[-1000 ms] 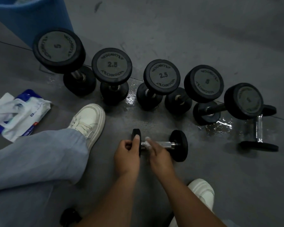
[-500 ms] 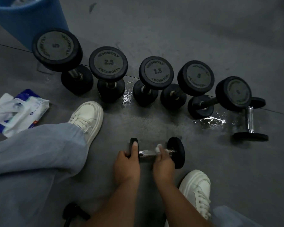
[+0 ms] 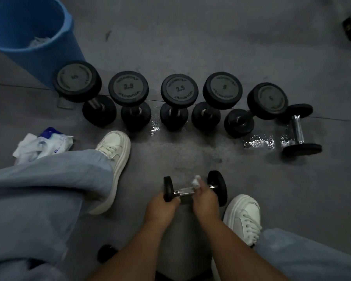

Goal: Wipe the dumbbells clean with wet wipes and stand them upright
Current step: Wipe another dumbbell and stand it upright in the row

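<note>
5 upright dumbbells (image 3: 179, 89) stand in a row on the floor (image 3: 211, 37); 1 tipped dumbbell (image 3: 298, 128) lies on its side at the row's right end, beside a wet patch (image 3: 258, 142). Small dumbbell (image 3: 185, 192) sits horizontal on the near side of the row. Left hand (image 3: 160, 207) grips its left head, and right hand (image 3: 205, 201) pinches a wet wipe (image 3: 196, 181) against the chrome handle. Wipes pack (image 3: 43, 145) lies far left, blue bucket (image 3: 55, 63) behind the row's left end.
</note>
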Demonstrator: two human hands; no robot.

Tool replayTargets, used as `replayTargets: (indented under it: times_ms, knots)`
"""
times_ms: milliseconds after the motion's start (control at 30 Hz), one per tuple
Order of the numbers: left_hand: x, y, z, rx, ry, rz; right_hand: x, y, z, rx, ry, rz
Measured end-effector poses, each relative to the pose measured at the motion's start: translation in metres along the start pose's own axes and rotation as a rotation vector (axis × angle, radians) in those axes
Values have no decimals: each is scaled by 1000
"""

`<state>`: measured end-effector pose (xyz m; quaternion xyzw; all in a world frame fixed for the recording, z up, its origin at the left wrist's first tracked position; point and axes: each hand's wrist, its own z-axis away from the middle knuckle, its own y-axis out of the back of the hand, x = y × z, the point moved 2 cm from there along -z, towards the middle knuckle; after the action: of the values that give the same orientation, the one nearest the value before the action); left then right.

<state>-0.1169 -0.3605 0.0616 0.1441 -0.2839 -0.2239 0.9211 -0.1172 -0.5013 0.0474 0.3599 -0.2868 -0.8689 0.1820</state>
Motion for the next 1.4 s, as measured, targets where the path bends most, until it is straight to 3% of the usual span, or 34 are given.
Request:
replayTargets:
  times_ms: [67,200,267,333,367,467,500,600,667,767,800,933,967,1067,1200,1267,1333,1400]
  knots:
    - [-8,-2,4,-2,-39,10,7,0,6,-31,-81,63]
    - [-5,1,-2,89,-84,102,-12,-16,7,-229,174,133]
    - [7,7,-7,168,-87,188,-14,-6,-17,-70,14,-82]
    - [17,9,-14,177,-103,243,-13,6,-29,79,-97,-131]
    - [20,8,-18,163,-112,258,-16,5,-31,94,-82,-77]
    - [24,7,-29,163,-134,279,-36,-19,-25,-186,94,-93]
    - [27,8,-34,177,-146,297,-40,-22,-30,-194,110,-103]
    - [35,12,-46,230,-170,355,-35,-13,-58,61,-65,-287]
    - [39,11,-51,238,-170,377,-32,-11,-64,97,-65,-194]
    - [38,6,-54,205,-179,379,-45,-30,-63,-165,-36,-172]
    - [37,6,-55,200,-188,382,-48,-31,-64,-180,8,-135]
    - [42,6,-67,267,-225,402,-32,-11,-81,117,2,-148]
    - [45,7,-69,283,-223,399,-33,-14,-83,98,15,-112]
    - [47,7,-74,198,-236,333,-56,-23,-82,-168,45,-47]
    - [43,7,-73,155,-263,272,-54,-5,-92,89,-44,-136]
    - [41,7,-75,182,-259,259,-58,-8,-83,17,-79,-122]
    - [40,6,-79,169,-245,289,-64,-17,-76,-157,3,16]
    - [40,8,-81,168,-239,301,-64,-13,-80,-83,61,87]
